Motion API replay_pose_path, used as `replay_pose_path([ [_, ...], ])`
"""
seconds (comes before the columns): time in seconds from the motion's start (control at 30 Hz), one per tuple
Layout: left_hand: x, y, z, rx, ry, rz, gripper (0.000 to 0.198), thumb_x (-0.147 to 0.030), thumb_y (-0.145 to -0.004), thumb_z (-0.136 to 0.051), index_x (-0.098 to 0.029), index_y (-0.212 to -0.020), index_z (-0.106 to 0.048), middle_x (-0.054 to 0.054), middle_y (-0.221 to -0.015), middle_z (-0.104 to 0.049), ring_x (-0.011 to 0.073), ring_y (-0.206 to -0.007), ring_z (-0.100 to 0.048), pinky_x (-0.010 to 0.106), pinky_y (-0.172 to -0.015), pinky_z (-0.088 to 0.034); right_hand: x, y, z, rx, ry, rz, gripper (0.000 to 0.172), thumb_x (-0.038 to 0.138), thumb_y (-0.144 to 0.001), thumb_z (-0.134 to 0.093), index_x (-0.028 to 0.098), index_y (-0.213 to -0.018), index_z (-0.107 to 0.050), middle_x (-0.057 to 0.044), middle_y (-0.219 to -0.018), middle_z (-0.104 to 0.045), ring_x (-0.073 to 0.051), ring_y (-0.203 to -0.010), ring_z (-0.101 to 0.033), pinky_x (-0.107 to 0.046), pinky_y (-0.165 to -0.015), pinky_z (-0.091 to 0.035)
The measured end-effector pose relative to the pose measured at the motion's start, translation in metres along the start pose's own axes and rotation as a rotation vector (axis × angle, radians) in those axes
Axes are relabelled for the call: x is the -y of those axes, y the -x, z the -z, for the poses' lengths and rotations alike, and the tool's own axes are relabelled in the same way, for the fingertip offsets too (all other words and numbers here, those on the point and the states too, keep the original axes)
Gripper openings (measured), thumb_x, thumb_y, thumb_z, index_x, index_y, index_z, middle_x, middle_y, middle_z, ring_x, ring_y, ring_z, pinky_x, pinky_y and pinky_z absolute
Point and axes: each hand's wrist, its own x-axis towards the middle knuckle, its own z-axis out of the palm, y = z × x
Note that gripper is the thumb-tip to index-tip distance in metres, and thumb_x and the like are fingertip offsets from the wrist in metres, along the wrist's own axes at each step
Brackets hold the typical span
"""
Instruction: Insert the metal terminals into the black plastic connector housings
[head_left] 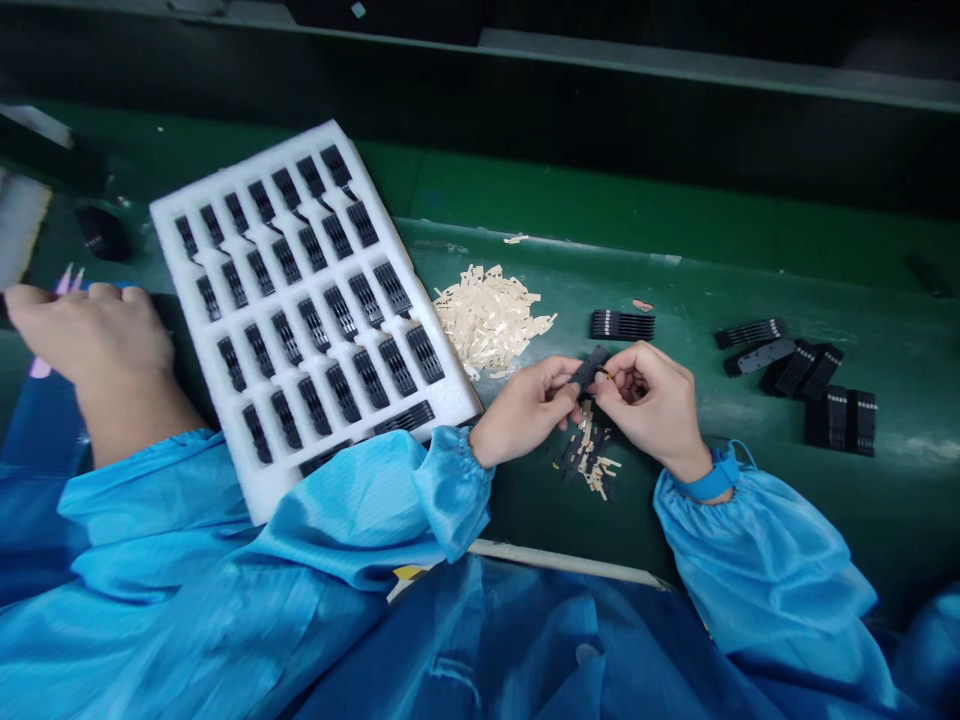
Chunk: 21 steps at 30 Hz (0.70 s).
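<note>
My left hand [525,405] is closed round a small black slotted plastic part [589,368], held tilted above the bench. My right hand [651,400] pinches at the part's right end. A tiny dark and yellowish bit shows at those fingertips, too small to name. Under both hands lies a loose scatter of small cream and black strips [592,460]. Just beyond, a heap of cream strips [491,315] touches the edge of a white foam tray [352,268]. One more black slotted part [622,325] lies beyond my right hand.
Rows of black parts fill the foam tray's pockets. Several black slotted parts [814,370] lie in a loose group on the right of the green bench [757,490]. At far left is another person's hand [112,340], near pink-tipped tweezers [67,280]. A raised ledge runs along the back.
</note>
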Motion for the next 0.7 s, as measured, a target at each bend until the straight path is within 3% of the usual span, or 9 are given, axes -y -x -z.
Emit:
replay_pose_path([
  [0.17,0.003,0.001,-0.004,-0.057,0.012,-0.024,0.021,-0.013,-0.092,-0.051,-0.011,-0.111,-0.061,-0.002,-0.069,-0.062,0.0076,-0.059,-0.059,0.018,-0.053,-0.046,-0.003,0.006,-0.004,-0.054,0.294,0.123,0.003,0.02,-0.085,-0.064,0.021,-0.087,-0.061,0.001,-0.075,-0.061,-0.013,-0.062,-0.057,-0.027,-0.056,-0.045],
  [0.23,0.004,0.0,-0.004,-0.084,0.029,-0.025,0.02,-0.012,-0.091,-0.052,-0.011,-0.11,-0.06,-0.001,-0.072,-0.065,0.0075,-0.059,-0.06,0.018,-0.052,-0.047,-0.004,0.007,-0.003,-0.113,0.387,0.142,0.008,0.025,-0.087,-0.064,0.021,-0.094,-0.063,0.0,-0.076,-0.063,-0.015,-0.064,-0.059,-0.028,-0.057,-0.045],
  [0.4,0.003,0.0,-0.004,-0.109,0.099,-0.025,0.016,-0.011,-0.091,-0.053,-0.012,-0.106,-0.057,0.008,-0.098,-0.075,0.0066,-0.062,-0.063,0.018,-0.054,-0.05,0.001,0.003,0.002,-0.188,0.182,0.033,0.003,0.02,-0.088,-0.061,0.022,-0.089,-0.062,0.001,-0.072,-0.061,-0.012,-0.055,-0.054,-0.026,-0.052,-0.044],
  [0.57,0.005,-0.001,-0.006,-0.114,0.15,0.035,0.007,-0.01,-0.092,-0.055,-0.013,-0.098,-0.054,0.002,-0.076,-0.071,0.0094,-0.064,-0.068,0.022,-0.063,-0.057,0.008,0.002,-0.002,-0.071,0.076,0.021,0.016,0.015,-0.084,-0.063,0.021,-0.098,-0.063,0.003,-0.075,-0.06,-0.011,-0.056,-0.051,-0.027,-0.056,-0.046],
  [0.7,0.008,-0.001,-0.009,-0.115,0.143,0.049,0.007,-0.011,-0.091,-0.057,-0.013,-0.097,-0.055,0.001,-0.078,-0.072,0.009,-0.063,-0.069,0.022,-0.065,-0.059,0.009,0.003,-0.006,-0.096,0.086,0.016,0.009,0.016,-0.083,-0.063,0.022,-0.09,-0.062,0.004,-0.071,-0.057,-0.011,-0.055,-0.05,-0.026,-0.054,-0.045],
])
